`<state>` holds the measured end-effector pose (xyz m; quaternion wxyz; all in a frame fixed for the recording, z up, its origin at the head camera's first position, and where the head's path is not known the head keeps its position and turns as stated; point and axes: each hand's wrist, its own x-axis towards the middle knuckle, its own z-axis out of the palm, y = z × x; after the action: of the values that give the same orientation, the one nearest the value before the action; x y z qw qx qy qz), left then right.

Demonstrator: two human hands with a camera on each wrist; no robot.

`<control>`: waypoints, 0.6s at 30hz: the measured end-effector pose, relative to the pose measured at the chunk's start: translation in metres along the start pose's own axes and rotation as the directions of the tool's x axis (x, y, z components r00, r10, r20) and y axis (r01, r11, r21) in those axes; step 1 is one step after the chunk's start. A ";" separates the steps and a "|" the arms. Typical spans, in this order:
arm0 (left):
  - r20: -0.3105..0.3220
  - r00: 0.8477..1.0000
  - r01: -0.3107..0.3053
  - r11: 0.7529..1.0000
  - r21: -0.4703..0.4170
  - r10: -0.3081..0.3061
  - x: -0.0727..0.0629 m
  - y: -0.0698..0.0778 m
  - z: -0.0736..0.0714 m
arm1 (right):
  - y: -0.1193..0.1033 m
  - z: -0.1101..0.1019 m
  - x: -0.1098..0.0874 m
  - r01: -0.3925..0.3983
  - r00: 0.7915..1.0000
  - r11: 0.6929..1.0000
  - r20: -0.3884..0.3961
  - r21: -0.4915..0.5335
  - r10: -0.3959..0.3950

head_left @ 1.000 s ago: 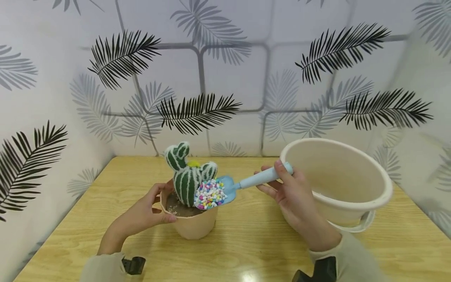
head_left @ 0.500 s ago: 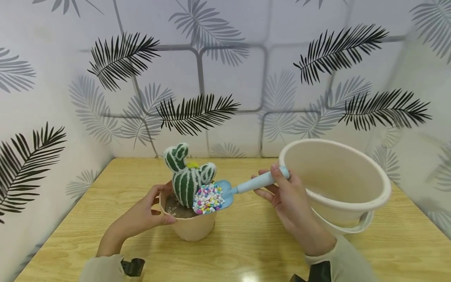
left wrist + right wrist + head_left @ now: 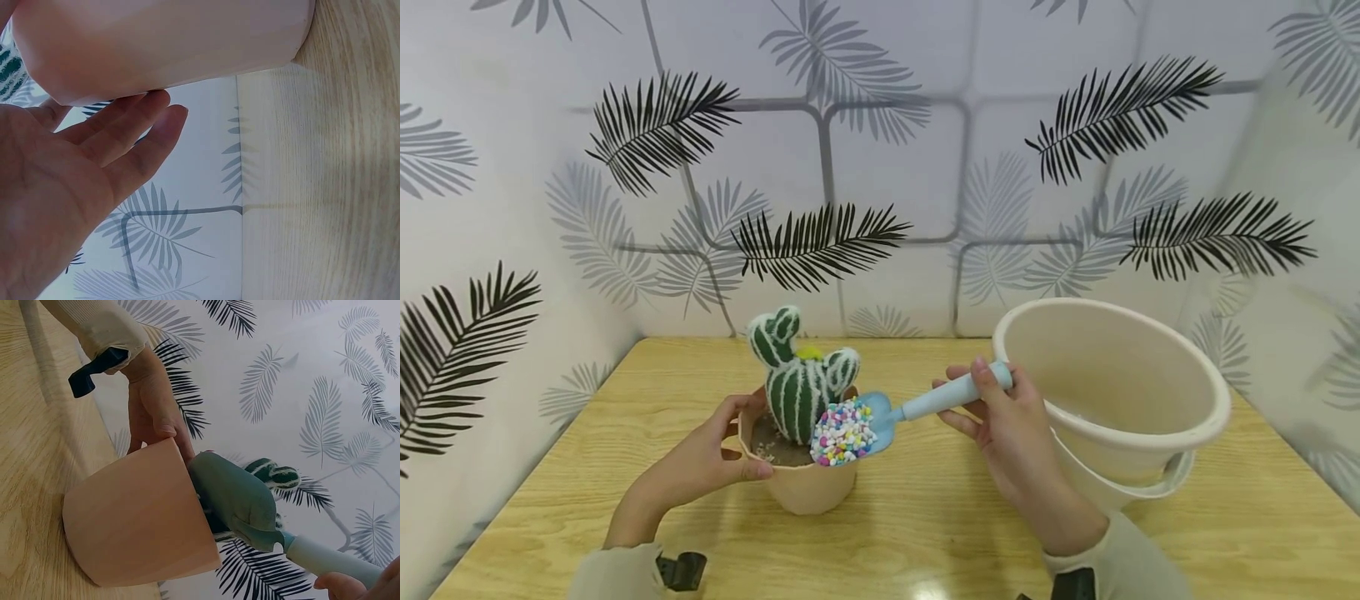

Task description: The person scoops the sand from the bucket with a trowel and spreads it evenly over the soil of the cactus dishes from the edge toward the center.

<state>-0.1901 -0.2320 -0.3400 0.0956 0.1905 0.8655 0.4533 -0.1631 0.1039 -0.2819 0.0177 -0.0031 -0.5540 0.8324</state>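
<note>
In the head view my left hand [image 3: 715, 446] holds the left side of a peach flowerpot [image 3: 812, 489], its thumb on the near rim. The left wrist view shows several fingers [image 3: 150, 125] against the pot's wall. A knitted green-and-white cactus [image 3: 796, 396] with a yellow top stands in brown soil [image 3: 775, 446]. My right hand [image 3: 1018, 446] grips the handle of a light blue trowel [image 3: 947, 394]. Its scoop carries colourful pebbles [image 3: 842, 433] over the pot's right rim, beside the cactus. From the right wrist, the scoop's underside [image 3: 234, 494] shows close over the pot's mouth.
A large cream bucket [image 3: 1150, 458] with a wide rim stands tilted at the right, just beyond my right hand. The wooden table [image 3: 917, 517] meets a leaf-patterned wall covering [image 3: 895, 283] at the back and sides.
My right hand and the trowel have come down slightly and nearer, with the pebble-filled scoop now lower at the pot's rim. My left hand and the pot look the same.
</note>
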 end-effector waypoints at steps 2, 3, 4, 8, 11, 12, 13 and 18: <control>0.000 1.000 0.001 1.000 -0.001 -0.001 0.000 0.000 0.000 | 0.001 0.000 0.000 0.006 1.000 1.000 -0.005 0.000 -0.006; -0.002 1.000 -0.002 1.000 -0.002 0.002 0.000 -0.001 0.000 | 0.001 0.001 0.000 0.011 1.000 1.000 -0.008 0.004 -0.011; -0.003 1.000 -0.003 1.000 -0.005 0.003 0.000 -0.001 0.000 | 0.002 0.001 -0.001 0.015 1.000 1.000 -0.009 0.008 -0.015; -0.007 1.000 -0.006 1.000 -0.009 0.006 -0.001 -0.002 0.000 | 0.003 0.002 -0.001 0.034 0.999 0.999 -0.021 0.022 -0.033; -0.008 1.000 -0.001 1.000 -0.013 0.001 -0.001 -0.001 0.000 | 0.003 0.002 -0.001 0.038 0.999 0.999 -0.032 0.019 -0.038; -0.008 1.000 0.002 1.000 -0.012 -0.002 -0.001 -0.001 0.000 | 0.003 0.001 0.000 0.039 0.999 0.999 -0.038 0.017 -0.038; -0.008 1.000 0.002 1.000 -0.013 -0.002 -0.001 -0.001 0.000 | 0.003 0.001 0.001 0.038 0.998 0.999 -0.042 0.018 -0.037; -0.010 1.000 0.025 1.000 -0.003 -0.025 0.000 -0.001 0.001 | 0.003 -0.002 0.004 0.041 0.998 0.999 -0.043 0.023 -0.040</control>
<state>-0.1897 -0.2321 -0.3413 0.0974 0.1773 0.8677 0.4540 -0.1672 0.1044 -0.2853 0.0463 -0.0095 -0.5436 0.8380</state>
